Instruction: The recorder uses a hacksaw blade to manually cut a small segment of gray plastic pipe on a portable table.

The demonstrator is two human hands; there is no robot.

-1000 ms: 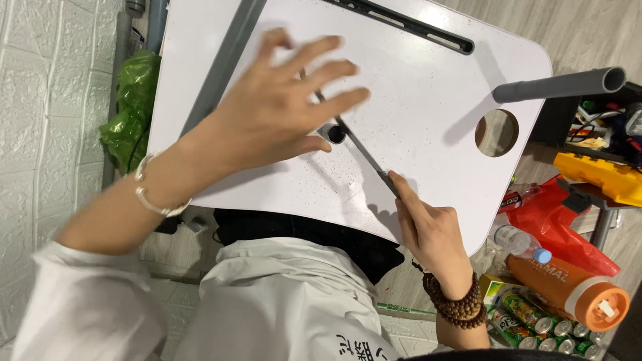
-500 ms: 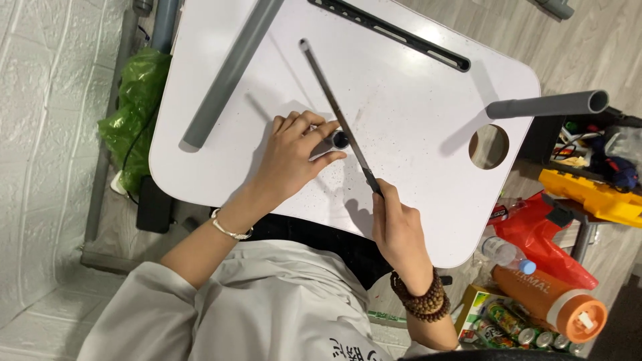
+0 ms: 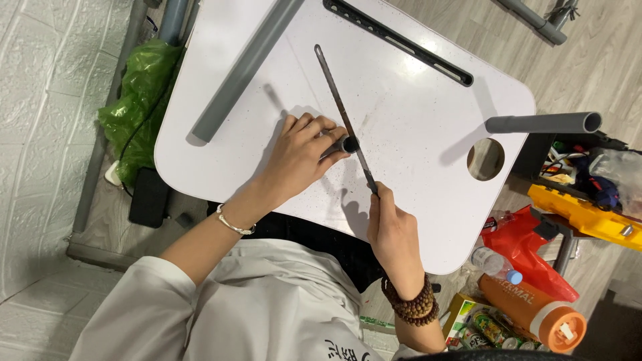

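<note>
Rod (image 3: 341,113), one, thin and grey, lies diagonally on the white tabletop panel (image 3: 414,134); right hand (image 3: 391,230) grip pinches its near end, left hand (image 3: 301,157) grip wraps one short dark tube (image 3: 348,144) touching it. Two grey pipes (image 3: 244,70) and one black slotted bar (image 3: 398,41) around

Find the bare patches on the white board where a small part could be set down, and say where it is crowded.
The white board is bare between the thin metal bar and the black slotted strip, and below that strip toward the round hole. It is crowded at the near edge, where the left hand grips a short tube and the right hand holds the bar's end.
</note>
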